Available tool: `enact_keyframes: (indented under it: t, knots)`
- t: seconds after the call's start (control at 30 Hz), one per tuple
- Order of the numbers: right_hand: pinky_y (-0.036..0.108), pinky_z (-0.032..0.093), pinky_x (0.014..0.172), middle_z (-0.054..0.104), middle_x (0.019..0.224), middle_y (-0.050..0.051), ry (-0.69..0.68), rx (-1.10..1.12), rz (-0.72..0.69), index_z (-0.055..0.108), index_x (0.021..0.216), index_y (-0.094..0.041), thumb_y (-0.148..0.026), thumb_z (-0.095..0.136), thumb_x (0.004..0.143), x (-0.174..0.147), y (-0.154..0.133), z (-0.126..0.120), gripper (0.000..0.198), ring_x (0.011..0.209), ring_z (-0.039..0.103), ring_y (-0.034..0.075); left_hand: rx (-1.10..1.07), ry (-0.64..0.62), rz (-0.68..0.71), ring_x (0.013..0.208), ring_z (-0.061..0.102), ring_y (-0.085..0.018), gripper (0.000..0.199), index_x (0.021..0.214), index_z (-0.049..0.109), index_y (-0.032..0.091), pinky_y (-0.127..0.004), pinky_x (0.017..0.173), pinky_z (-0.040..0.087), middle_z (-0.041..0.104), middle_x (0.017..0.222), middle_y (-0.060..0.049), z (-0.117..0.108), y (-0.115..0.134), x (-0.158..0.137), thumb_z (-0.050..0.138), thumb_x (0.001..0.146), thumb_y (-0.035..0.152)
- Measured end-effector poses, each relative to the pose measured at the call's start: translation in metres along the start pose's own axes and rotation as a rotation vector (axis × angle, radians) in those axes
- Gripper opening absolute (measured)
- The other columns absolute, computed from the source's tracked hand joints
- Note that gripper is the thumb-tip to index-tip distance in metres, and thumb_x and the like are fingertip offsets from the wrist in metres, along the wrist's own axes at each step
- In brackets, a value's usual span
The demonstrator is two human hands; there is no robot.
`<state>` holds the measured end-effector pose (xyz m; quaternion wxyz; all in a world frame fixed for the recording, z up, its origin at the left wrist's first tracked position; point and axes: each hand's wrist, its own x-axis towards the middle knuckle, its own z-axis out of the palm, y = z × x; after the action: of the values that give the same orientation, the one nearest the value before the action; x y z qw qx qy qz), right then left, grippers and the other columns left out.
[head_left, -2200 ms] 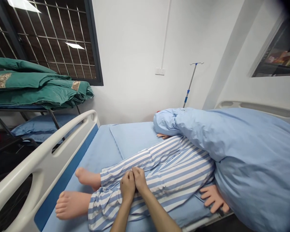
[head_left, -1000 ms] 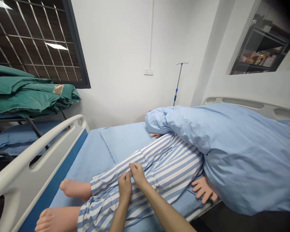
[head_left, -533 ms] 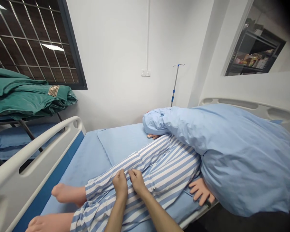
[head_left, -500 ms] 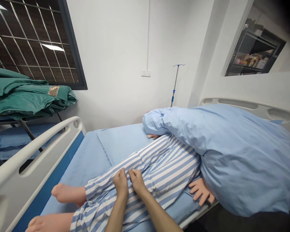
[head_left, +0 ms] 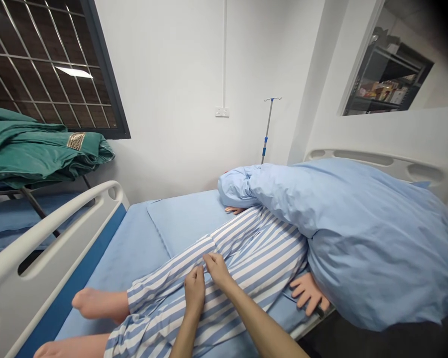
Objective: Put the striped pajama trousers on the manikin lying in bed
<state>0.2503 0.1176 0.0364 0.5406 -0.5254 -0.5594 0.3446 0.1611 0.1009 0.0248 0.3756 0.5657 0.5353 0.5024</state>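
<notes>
**Left hand [head_left: 194, 289] and right hand [head_left: 217, 268] curled over striped trousers [head_left: 261, 268]**

The left hand is nearer, a loose fist with the thumb against the bent fingers; the right, closed likewise, is just beside it at its 1 o'clock. Whether either pinches cloth cannot be told. Beneath them the trousers lie along the bed [head_left: 186, 219], long axis running from 8 to 2 o'clock: the manikin's feet [head_left: 100, 304] point towards 8, the waist goes under the quilt [head_left: 351, 233] towards 2. From the fists, a splayed manikin hand [head_left: 309, 293] rests at 3 o'clock on the bed's edge, the footboard [head_left: 59, 273] stands at 9, and the pole [head_left: 268, 127] beyond at 1.

Half a second earlier the fists were level; now the right reaches farther than the left. The view has swung slightly right; trousers and quilt lie as before.
</notes>
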Motion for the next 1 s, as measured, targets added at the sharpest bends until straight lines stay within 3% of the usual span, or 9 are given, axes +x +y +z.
enact_keyframes:
  t: [0.37,0.57,0.8,1.0]
  knots:
    - [0.021,0.022,0.044,0.029,0.044,-0.006,0.007,-0.03,0.0,0.032,0.047,-0.017,-0.033,0.04,0.078,-0.004,0.021,-0.008,0.035,0.044,0.028,0.007,-0.087,0.011,-0.073,0.046,0.031,-0.009,0.033,0.046,0.033,0.019,-0.023,0.048,0.027,0.032,0.044,0.005,0.005,0.01,0.004,0.041,0.072,0.039]
    - [0.02,0.022,0.044,0.028,0.044,-0.006,0.039,-0.001,-0.01,0.033,0.046,-0.017,-0.031,0.04,0.077,-0.004,0.019,-0.01,0.034,0.045,0.028,0.007,-0.12,0.136,-0.01,0.045,0.029,-0.009,0.031,0.045,0.03,0.02,-0.022,0.046,0.027,0.028,0.042,0.006,0.023,0.031,0.008,0.041,0.071,0.033]
    - [0.021,0.027,0.046,0.035,0.047,-0.004,0.102,0.084,-0.006,0.038,0.048,-0.017,-0.033,0.038,0.077,-0.002,0.025,-0.01,0.033,0.048,0.032,0.009,0.001,0.103,0.018,0.054,0.045,-0.014,0.035,0.054,0.051,0.017,-0.025,0.055,0.032,0.053,0.053,-0.001,0.036,0.02,0.001,0.037,0.076,0.041]
    - [0.022,0.024,0.048,0.035,0.047,-0.004,0.011,-0.113,-0.105,0.036,0.048,-0.017,-0.034,0.039,0.078,-0.002,0.016,-0.029,0.034,0.048,0.032,0.009,0.071,0.101,0.045,0.053,0.043,-0.013,0.035,0.052,0.048,0.018,-0.025,0.054,0.029,0.05,0.051,0.0,0.036,0.013,0.001,0.033,0.078,0.037]
